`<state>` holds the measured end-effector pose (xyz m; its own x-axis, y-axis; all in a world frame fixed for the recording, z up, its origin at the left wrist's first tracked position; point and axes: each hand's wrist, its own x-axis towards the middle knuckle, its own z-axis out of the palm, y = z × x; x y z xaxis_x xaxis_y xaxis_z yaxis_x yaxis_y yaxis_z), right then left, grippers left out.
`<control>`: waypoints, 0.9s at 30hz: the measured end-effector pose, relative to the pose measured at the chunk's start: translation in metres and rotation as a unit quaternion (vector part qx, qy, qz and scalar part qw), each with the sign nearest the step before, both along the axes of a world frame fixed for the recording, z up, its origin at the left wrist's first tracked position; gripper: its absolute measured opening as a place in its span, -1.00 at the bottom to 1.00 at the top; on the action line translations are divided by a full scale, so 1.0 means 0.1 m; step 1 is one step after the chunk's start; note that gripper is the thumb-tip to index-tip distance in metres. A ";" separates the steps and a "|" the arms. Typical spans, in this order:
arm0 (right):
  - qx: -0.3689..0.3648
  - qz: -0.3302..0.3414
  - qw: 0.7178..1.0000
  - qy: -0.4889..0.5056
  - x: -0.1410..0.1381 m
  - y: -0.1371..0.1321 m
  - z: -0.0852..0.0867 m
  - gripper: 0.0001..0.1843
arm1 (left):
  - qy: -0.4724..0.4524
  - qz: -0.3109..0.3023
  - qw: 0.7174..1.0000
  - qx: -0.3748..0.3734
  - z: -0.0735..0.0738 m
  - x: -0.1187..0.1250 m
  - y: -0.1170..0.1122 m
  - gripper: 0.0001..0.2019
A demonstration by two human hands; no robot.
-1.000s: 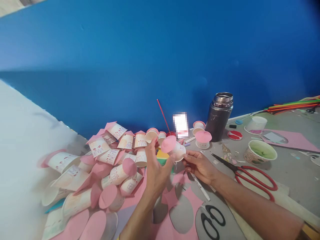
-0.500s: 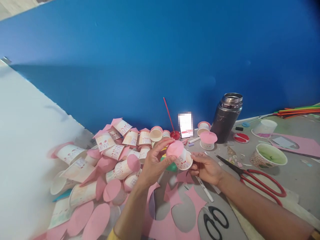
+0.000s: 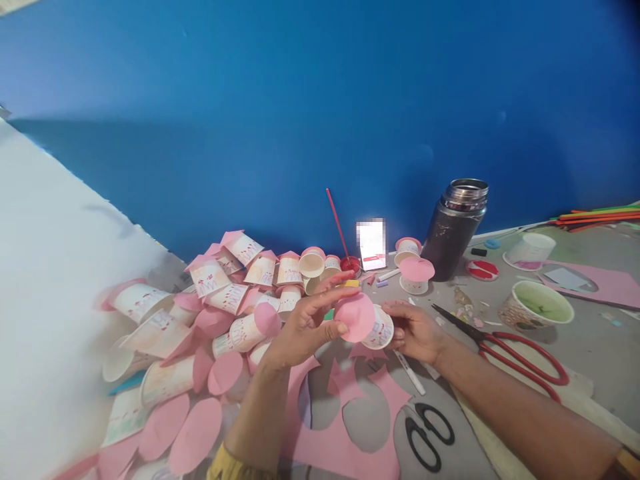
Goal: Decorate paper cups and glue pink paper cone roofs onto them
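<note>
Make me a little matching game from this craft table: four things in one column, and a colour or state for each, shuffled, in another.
Things
1. Flask
2. Held cup
3. Red-handled scissors
4. Patterned paper cup

Colours and states
A. White with drawn marks, a pink disc at one end
B. Green inside
C. Dark, with no lid on
D. Dark-bladed, lying flat

Right pairs: 1-C, 2-A, 3-D, 4-B

A blue wall (image 3: 300, 100) rises behind the grey table's (image 3: 615, 357) far edge; a white surface (image 3: 50, 267) borders its left.
</note>
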<state>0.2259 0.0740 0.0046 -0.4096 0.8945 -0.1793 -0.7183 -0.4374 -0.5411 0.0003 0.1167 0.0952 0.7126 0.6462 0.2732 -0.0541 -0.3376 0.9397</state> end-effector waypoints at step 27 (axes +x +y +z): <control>-0.051 0.067 0.996 0.037 0.07 0.05 -0.09 -0.78 | 0.016 -0.040 0.999 -0.006 -0.03 0.01 0.00 -0.58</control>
<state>0.2326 0.0787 -0.0041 -0.5386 0.8100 -0.2318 -0.6862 -0.5814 -0.4372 0.0015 0.1165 0.0917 0.7698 0.5901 0.2433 -0.0510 -0.3231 0.9450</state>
